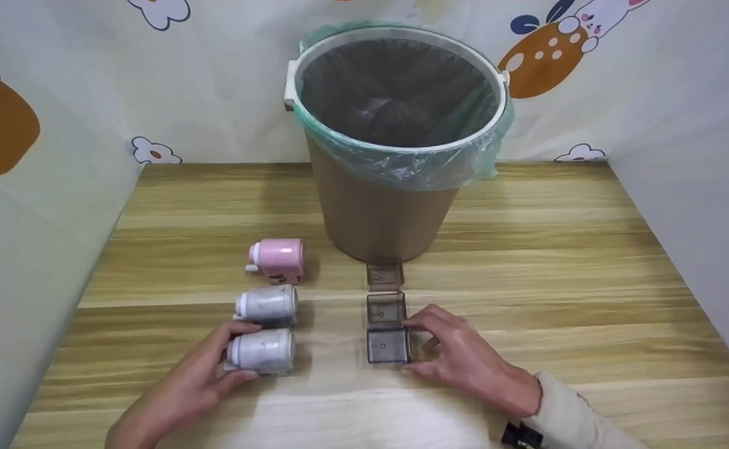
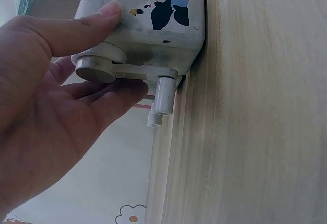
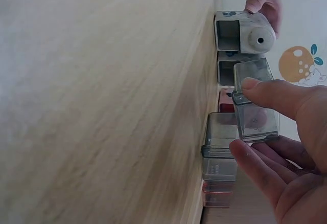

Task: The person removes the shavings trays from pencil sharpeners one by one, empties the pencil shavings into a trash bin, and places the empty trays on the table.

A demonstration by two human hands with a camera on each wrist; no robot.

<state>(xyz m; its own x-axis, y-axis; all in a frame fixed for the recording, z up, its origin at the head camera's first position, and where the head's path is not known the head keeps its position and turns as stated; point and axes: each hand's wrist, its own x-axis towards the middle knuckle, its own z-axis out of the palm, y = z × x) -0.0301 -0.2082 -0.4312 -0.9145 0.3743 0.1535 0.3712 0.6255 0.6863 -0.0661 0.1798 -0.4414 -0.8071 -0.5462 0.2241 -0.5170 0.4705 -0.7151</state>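
Observation:
My left hand [image 1: 193, 371] grips the nearest white hand-crank pencil sharpener [image 1: 264, 351], thumb on one side and fingers on the other. Its white crank [image 2: 163, 95] and a dark cartoon print show in the left wrist view. In the right wrist view an empty drawer slot [image 3: 228, 35] faces outward. A second white sharpener [image 1: 269, 304] and a pink sharpener [image 1: 282, 257] stand in line behind it. Across from them, my right hand [image 1: 467, 355] pinches the nearest clear smoky shavings drawer [image 3: 258, 116] between thumb and fingers. Two more drawers, a middle one [image 1: 386, 310] and a far one [image 1: 385, 277], lie beyond it.
A tall brown bin [image 1: 383, 218] lined with a green plastic bag [image 1: 489, 140] stands at the back, just behind the far drawer. Cloth walls [image 1: 227, 93] with cartoon prints enclose the wood-grain table [image 1: 564, 262] on the back and both sides.

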